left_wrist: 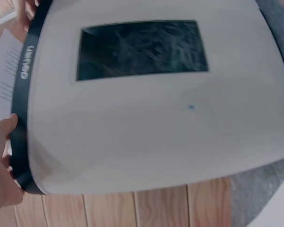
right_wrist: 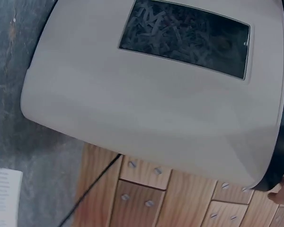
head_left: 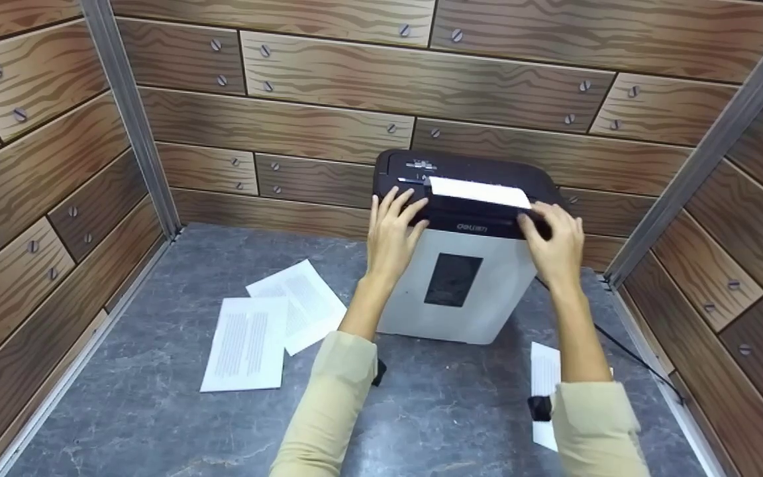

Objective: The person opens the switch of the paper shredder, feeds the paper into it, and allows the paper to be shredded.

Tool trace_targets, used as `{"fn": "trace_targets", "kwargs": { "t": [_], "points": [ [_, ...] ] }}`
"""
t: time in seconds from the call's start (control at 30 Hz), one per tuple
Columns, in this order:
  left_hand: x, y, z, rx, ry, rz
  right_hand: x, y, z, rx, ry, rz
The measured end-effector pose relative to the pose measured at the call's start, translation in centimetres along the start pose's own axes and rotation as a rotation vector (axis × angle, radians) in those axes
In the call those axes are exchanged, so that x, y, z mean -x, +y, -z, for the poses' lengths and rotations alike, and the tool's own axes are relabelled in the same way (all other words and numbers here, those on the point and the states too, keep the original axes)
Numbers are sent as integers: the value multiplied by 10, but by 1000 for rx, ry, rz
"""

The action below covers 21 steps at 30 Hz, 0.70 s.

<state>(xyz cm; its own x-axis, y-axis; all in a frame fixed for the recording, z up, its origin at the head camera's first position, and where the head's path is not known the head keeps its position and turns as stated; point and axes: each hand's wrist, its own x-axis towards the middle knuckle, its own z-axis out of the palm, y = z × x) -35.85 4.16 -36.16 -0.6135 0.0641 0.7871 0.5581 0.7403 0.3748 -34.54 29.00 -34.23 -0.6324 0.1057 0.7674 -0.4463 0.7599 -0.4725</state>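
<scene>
A white and black paper shredder (head_left: 461, 285) stands upright on the floor, with shredded paper behind its front window (right_wrist: 180, 38). A sheet of paper (head_left: 481, 192) sticks up from the slot in its black top. My left hand (head_left: 391, 232) rests on the left part of the top, fingers spread and thumb at the front edge. At the right end, my right hand (head_left: 557, 245) touches the top, with bent fingers and the thumb close to the sheet's right corner. In the left wrist view, the printed sheet (left_wrist: 4, 75) shows beyond the black band.
Two overlapping printed sheets (head_left: 246, 344) lie to the left on the grey marbled floor (head_left: 156, 424). More printed paper (head_left: 545, 371) lies partly under my right forearm. A black cord (head_left: 633, 354) runs from behind the shredder to the right. Wood-patterned walls (head_left: 328, 126) enclose the space.
</scene>
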Motion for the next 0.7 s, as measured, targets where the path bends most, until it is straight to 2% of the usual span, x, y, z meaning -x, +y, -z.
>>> {"fn": "trace_targets", "kwargs": {
  "t": [0.13, 0.27, 0.7],
  "points": [
    [4, -10, -3, -17, 20, -83, 9, 9, -1, -9, -35, 45],
    [5, -14, -4, -10, 35, -120, 11, 14, -3, 4, -21, 86],
    [7, -13, -6, -4, 32, -118, 15, 18, -5, -14, -27, 92]
  ]
}}
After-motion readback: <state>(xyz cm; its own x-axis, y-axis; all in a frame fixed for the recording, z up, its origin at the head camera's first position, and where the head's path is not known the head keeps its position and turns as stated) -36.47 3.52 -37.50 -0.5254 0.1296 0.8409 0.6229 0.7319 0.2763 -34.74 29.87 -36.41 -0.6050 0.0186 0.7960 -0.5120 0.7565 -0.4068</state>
